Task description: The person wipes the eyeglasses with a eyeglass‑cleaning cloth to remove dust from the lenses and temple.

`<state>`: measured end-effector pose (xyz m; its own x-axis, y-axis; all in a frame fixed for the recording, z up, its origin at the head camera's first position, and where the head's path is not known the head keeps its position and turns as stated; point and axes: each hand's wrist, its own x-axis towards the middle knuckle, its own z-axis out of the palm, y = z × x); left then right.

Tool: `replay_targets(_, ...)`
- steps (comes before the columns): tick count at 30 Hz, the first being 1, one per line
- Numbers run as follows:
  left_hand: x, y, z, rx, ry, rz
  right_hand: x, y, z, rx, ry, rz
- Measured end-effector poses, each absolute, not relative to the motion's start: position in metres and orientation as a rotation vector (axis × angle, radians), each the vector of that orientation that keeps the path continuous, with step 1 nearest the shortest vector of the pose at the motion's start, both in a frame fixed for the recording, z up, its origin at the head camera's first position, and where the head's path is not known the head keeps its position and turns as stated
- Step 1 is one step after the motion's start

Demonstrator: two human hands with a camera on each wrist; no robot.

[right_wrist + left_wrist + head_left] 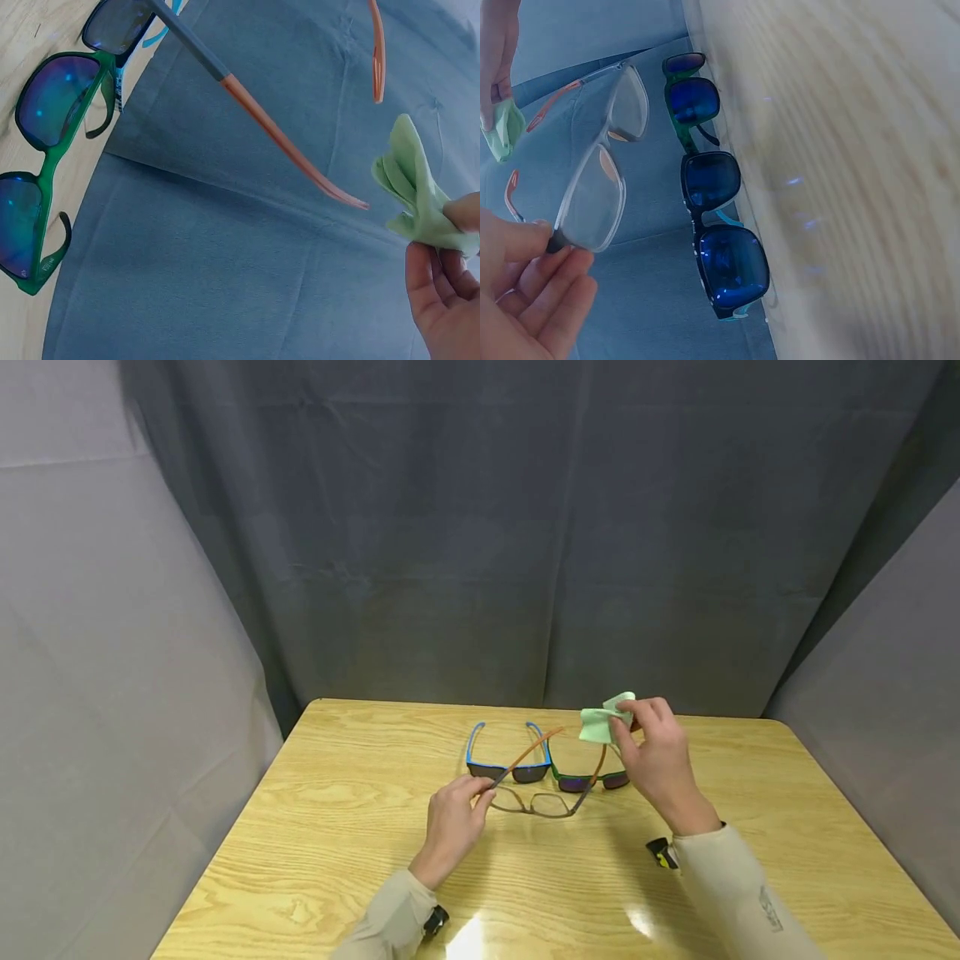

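Note:
My left hand (454, 820) pinches a pair of clear eyeglasses (551, 806) at the hinge corner of the frame. The eyeglasses are held up over the table, lenses toward me, both orange-tipped temples (274, 135) unfolded and pointing away. In the right wrist view the temples cross the space beside the cloth, apart from it. My right hand (660, 760) pinches a folded light green cloth (597, 725) between thumb and fingers, above and to the right of the eyeglasses. In the left wrist view the cloth (505, 131) hangs near the temple ends.
Blue-templed sunglasses (531, 773) and green-framed sunglasses (574, 784) stand side by side on the wooden table (315, 827), behind the eyeglasses. A small black and yellow item (662, 852) shows beside the right sleeve. Dark grey curtain (420, 568) hangs behind the table's far edge.

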<state>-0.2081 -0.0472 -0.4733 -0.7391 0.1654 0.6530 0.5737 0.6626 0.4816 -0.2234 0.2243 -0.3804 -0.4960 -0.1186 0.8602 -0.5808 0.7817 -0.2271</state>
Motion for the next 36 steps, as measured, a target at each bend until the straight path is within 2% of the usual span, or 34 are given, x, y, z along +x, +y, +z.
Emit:
replay_targets(24, -0.210, -0.045, -0.454, -0.644, -2.251, -0.888, -0.210, 0.208, -0.390, 0.517, -1.881, 0.624)
replay_targets(36, -0.209, -0.036, -0.448, -0.680, -2.265, -0.851, -0.211, 0.177, -0.397, 0.779, -1.824, 0.473)
